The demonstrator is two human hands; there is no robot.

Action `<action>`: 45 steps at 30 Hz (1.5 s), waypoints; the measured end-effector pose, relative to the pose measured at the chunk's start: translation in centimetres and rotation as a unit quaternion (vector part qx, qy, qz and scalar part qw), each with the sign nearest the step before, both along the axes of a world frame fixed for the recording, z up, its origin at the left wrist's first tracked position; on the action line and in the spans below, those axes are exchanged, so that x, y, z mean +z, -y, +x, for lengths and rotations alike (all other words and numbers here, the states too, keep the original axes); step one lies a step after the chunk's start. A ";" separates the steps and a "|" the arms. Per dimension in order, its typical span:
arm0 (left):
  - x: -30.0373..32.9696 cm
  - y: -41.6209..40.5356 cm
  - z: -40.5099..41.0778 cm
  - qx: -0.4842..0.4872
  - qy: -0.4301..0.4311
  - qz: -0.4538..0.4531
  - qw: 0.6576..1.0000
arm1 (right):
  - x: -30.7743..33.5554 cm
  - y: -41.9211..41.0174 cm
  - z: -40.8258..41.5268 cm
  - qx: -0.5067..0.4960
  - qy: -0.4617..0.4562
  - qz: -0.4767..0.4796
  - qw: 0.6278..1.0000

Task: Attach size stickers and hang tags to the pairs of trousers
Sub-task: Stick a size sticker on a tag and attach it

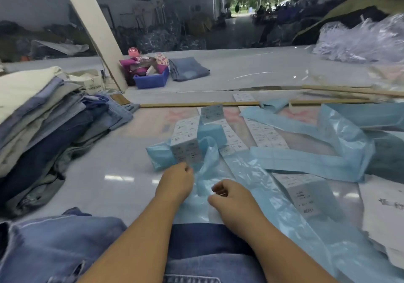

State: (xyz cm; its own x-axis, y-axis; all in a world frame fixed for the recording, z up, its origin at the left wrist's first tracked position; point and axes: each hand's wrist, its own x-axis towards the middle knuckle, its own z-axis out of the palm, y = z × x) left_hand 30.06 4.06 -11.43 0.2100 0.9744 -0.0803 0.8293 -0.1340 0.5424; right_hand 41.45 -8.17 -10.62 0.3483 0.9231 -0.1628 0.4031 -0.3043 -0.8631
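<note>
Left hand point(178, 178) was curled at the edge of the white printed size-sticker strip point(185, 142); grasp couldn't be confirmed. Right hand point(229, 197) was pinched on thin pale-blue backing film point(258, 186). Blue denim trousers point(65, 245) were laid at the near edge of the glossy grey tabletop point(109, 173). Risk: loose film could be dragged along, so strips get tangled and a wrong size is peeled.

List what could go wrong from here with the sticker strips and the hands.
1. The left hand pinches the sticker strip at its lower edge; a sharp pull might tear or crease it.
2. Loose blue backing strips loop across the table around the right hand and could snag it or drag the other sticker sheets.
</note>
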 end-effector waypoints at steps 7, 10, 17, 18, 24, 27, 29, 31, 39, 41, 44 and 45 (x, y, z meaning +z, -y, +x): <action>-0.1 0.3 -0.3 -0.033 -0.111 0.063 0.991 | -0.4 0.3 -0.3 0.065 0.038 0.001 0.997; 0.0 0.2 -0.2 -0.045 -0.109 0.072 0.990 | -0.9 0.2 -0.8 0.143 0.079 0.030 0.986; -0.2 0.0 -0.3 -0.057 -0.118 0.106 0.986 | -1.5 0.0 -0.9 0.155 0.140 -0.064 0.976; -0.2 -0.1 -0.4 -0.058 -0.119 0.110 0.985 | -1.4 0.0 -1.0 0.155 0.142 -0.066 0.975; 0.0 -0.2 -0.5 -0.061 -0.122 0.116 0.984 | -1.4 -0.1 -0.8 0.153 0.144 -0.083 0.974; 0.2 -0.6 -0.9 -0.055 -0.124 0.097 0.986 | -1.5 -0.1 -0.8 0.158 0.150 -0.083 0.973; 0.2 -0.8 -1.2 -0.049 -0.129 0.095 0.986 | -1.5 -0.1 -0.8 0.161 0.154 -0.083 0.971; 0.3 -0.6 -1.2 -0.063 -0.125 0.090 0.986 | -1.4 0.0 -0.7 0.161 0.152 -0.085 0.971; 0.1 0.0 -0.6 -0.073 -0.135 0.130 0.980 | -1.1 0.2 -0.8 0.159 0.156 -0.101 0.970; 0.0 0.2 -0.4 -0.073 -0.143 0.132 0.978 | -0.9 0.3 -0.8 0.153 0.154 -0.107 0.970; 0.4 0.5 -0.3 -0.078 -0.169 0.137 0.973 | -0.4 0.9 -0.8 0.135 0.161 -0.116 0.971; 0.9 0.6 -0.1 -0.077 -0.177 0.145 0.970 | -0.1 1.1 -0.8 0.131 0.161 -0.117 0.971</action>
State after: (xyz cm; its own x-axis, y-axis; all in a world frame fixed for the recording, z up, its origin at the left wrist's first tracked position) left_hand 29.91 3.46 -10.51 0.3646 0.9260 0.0983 0.9148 -0.3759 0.1480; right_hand 40.61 -9.24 -10.76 0.1743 0.9377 -0.3007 0.7309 -0.3278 -0.5986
